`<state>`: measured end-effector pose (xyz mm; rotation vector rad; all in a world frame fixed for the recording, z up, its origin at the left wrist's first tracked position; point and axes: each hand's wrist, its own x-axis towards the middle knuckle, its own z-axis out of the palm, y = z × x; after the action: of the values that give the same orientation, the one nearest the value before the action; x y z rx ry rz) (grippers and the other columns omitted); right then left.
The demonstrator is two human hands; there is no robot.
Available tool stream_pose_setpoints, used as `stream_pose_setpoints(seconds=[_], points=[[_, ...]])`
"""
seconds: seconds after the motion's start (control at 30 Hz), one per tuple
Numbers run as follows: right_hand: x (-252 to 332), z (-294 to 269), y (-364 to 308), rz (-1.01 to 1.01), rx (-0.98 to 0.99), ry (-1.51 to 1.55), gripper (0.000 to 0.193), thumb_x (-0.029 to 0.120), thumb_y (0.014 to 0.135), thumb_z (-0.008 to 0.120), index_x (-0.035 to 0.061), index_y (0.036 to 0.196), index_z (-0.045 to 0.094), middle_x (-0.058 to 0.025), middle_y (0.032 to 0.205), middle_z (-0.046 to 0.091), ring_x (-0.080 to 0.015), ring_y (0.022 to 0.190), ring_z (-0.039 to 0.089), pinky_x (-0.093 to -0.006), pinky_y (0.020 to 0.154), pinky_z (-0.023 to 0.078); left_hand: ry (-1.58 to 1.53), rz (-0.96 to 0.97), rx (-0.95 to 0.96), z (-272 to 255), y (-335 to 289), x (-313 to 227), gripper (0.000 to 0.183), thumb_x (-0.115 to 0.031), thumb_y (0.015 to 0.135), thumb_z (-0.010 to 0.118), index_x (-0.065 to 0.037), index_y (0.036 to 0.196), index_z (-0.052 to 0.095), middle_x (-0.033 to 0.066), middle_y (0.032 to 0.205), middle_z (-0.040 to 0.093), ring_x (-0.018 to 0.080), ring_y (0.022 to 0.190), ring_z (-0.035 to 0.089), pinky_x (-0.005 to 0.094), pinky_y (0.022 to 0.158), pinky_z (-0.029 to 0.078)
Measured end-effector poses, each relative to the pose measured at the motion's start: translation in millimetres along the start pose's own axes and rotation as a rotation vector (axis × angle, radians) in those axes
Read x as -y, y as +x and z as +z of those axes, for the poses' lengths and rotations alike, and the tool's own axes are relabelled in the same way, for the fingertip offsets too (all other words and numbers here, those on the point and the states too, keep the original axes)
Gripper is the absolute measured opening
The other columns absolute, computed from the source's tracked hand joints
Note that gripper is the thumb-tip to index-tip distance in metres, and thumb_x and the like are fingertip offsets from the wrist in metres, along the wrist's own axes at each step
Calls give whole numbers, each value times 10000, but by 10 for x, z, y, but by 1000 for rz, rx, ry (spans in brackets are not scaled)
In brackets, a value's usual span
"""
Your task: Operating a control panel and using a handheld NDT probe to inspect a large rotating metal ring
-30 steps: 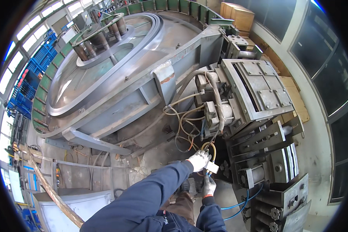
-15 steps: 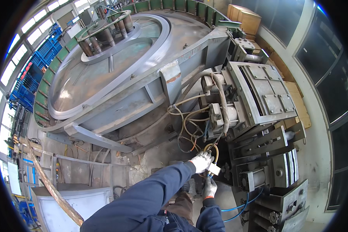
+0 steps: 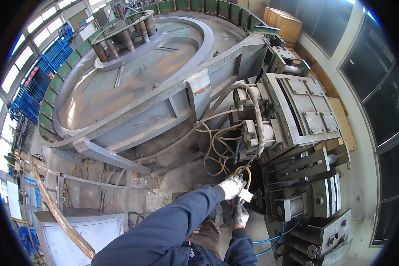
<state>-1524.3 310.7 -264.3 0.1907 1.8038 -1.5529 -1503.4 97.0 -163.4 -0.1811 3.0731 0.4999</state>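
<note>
My left hand (image 3: 232, 186), in a white work glove, is closed around the upper end of a small pale rectangular block with hose fittings (image 3: 245, 195). A beige hose (image 3: 248, 174) loops up beside it toward the machine. Just below the block, my gloved right hand (image 3: 240, 216) has its fingers pinched at a blue fitting (image 3: 240, 201) on the block's underside. The fingertips of both hands are partly hidden. A blue hose (image 3: 270, 240) curves away to the right of my right sleeve; where it ends cannot be made out.
A large round metal turntable (image 3: 133, 97) lies within a steel frame ahead. Cylinders with a ribbed conduit (image 3: 256, 106) and tangled hoses stand close by. Steel plates with bolts (image 3: 328, 239) jut out at right. A wooden pole (image 3: 60, 213) leans over a grey cabinet (image 3: 84, 237) at left.
The turntable's surface marks and spokes have shifted, so it has turned a little. The view has moved slightly; both hands keep their place on the block.
</note>
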Motion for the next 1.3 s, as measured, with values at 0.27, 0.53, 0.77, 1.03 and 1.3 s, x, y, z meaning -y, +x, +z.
stream_pose_setpoints(seconds=[0.27,0.53,0.77,1.03,1.3], points=[[211,77,-157,1,-10,-28,299,289,1034,699,5,953,745,50,709,591,-60,576,488,-266,519,397,26,2,11,38,-22,29,657,-121,684,794,-12,1299,590,194,1208,650,348,1140,652,444,984,511],[199,87,-142,5,-19,-3,278,275,1035,698,5,994,751,49,700,587,-55,546,473,-260,493,378,14,9,4,95,10,54,623,-124,686,783,-12,1271,596,193,1195,654,347,1131,653,443,973,510],[154,66,-120,24,5,-12,313,265,1035,698,-29,1120,764,56,730,598,-44,561,471,-254,498,375,33,9,-47,165,-8,74,567,-121,699,762,-19,1233,602,181,1148,652,341,1091,655,440,944,508],[158,105,-130,33,-13,11,308,271,1035,696,-18,1120,763,53,711,591,-48,536,482,-252,481,377,42,15,-44,164,-11,74,577,-125,704,760,-9,1245,598,187,1145,648,345,1089,655,442,948,507],[-5,40,-3,-1,-15,-22,326,268,1032,700,-31,1147,757,32,728,624,-59,544,509,-251,488,394,29,15,-31,149,5,62,594,-119,708,755,-3,1270,599,190,1159,647,352,1108,648,452,955,507]])
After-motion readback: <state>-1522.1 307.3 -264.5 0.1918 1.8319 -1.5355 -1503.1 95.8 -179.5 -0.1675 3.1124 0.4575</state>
